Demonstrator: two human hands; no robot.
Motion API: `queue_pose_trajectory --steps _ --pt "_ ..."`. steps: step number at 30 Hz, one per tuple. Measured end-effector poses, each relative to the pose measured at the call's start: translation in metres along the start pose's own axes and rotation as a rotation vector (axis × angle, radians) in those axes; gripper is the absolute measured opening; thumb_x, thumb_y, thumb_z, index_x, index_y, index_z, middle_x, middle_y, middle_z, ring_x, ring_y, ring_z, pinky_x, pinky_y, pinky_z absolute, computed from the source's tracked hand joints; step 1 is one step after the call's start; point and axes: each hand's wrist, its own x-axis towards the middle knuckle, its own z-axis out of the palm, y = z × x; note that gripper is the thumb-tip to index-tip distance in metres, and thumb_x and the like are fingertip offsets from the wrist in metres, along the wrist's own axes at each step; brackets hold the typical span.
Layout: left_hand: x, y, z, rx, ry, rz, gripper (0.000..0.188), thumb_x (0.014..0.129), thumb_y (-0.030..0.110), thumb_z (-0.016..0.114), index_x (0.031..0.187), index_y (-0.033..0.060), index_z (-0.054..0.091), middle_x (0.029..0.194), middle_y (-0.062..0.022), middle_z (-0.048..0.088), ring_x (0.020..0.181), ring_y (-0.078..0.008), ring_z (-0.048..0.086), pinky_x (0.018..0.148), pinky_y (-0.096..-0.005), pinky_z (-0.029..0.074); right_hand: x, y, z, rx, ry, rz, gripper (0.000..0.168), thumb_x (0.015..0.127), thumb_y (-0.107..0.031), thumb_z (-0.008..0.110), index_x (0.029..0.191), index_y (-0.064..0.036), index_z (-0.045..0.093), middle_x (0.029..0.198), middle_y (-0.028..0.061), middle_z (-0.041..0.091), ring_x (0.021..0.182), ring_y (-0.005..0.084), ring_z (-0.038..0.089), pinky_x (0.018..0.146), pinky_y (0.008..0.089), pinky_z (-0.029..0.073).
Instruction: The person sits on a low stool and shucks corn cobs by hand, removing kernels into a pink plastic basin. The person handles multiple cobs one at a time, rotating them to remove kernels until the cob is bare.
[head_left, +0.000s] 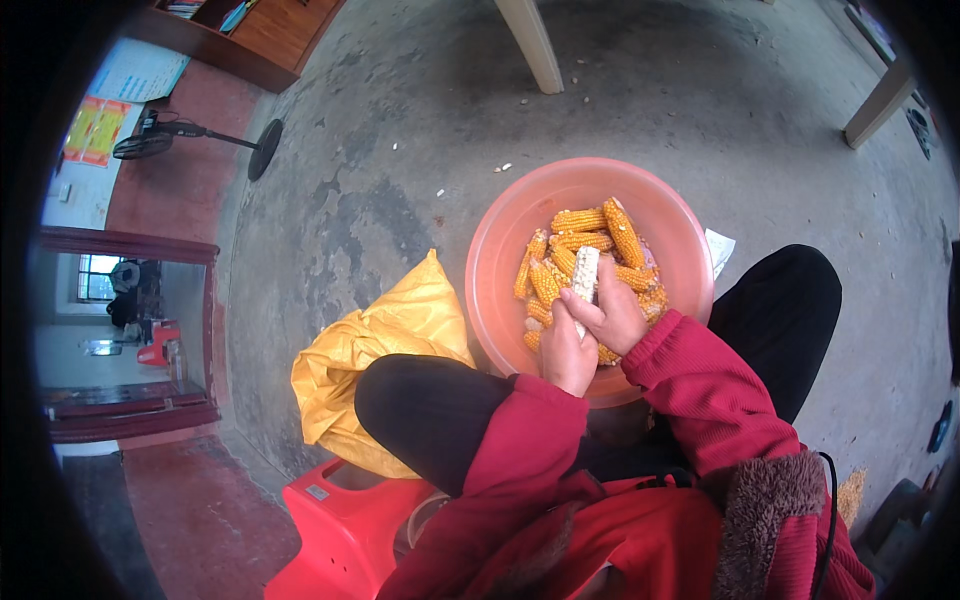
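A pale, mostly stripped corn cob (585, 276) is held upright between my two hands over a pink plastic basin (504, 225). My left hand (566, 352) is closed around its lower end. My right hand (616, 311) grips it from the right, with the thumb against the cob. Beneath and beyond the hands, several yellow ears of corn (622, 232) with kernels on them lie in the basin. The hands cover part of the heap, and the far side of the cob is hidden.
A yellow woven sack (390, 322) lies left of the basin, touching my knee. A red plastic stool (352, 517) stands at lower left. White paper (720, 251) lies by the basin's right rim. Pale furniture legs (536, 49) stand beyond, and a pedestal fan (217, 136) is near the wall.
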Motion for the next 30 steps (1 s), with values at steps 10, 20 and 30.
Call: queue_pose_trajectory --steps 10,20,30 --pt "0.012 -0.020 0.006 -0.599 -0.012 -0.060 0.023 0.088 0.004 0.059 0.110 0.0017 0.051 0.094 -0.0035 0.062 0.080 -0.0133 0.060 0.069 -0.0276 0.049 0.016 0.009 -0.018 -0.043 0.050 -0.074 0.037 0.097 -0.033 0.045 0.107 0.000 0.059 0.111 0.0258 0.058 0.108 0.0374 0.055 0.088 0.0422 0.043" --pt "0.016 -0.005 -0.011 -0.713 0.015 -0.122 0.027 0.090 0.009 0.060 0.115 0.0032 0.051 0.088 -0.0001 0.059 0.065 -0.0043 0.050 0.051 -0.0207 0.041 0.026 0.022 -0.012 0.459 0.089 0.090 0.053 0.097 -0.036 0.050 0.131 0.004 0.046 0.134 0.0196 0.048 0.127 0.0253 0.044 0.106 0.0352 0.034" --pt "0.013 0.001 -0.021 -1.150 -0.304 -0.397 0.071 0.100 0.055 0.021 0.131 -0.0050 0.044 0.100 -0.0107 0.063 0.063 -0.0087 0.052 0.058 -0.0223 0.043 0.025 0.002 -0.024 0.926 -0.008 0.305 0.030 0.100 -0.032 0.043 0.110 -0.005 0.051 0.102 0.0134 0.066 0.096 0.0186 0.061 0.088 0.0341 0.048"
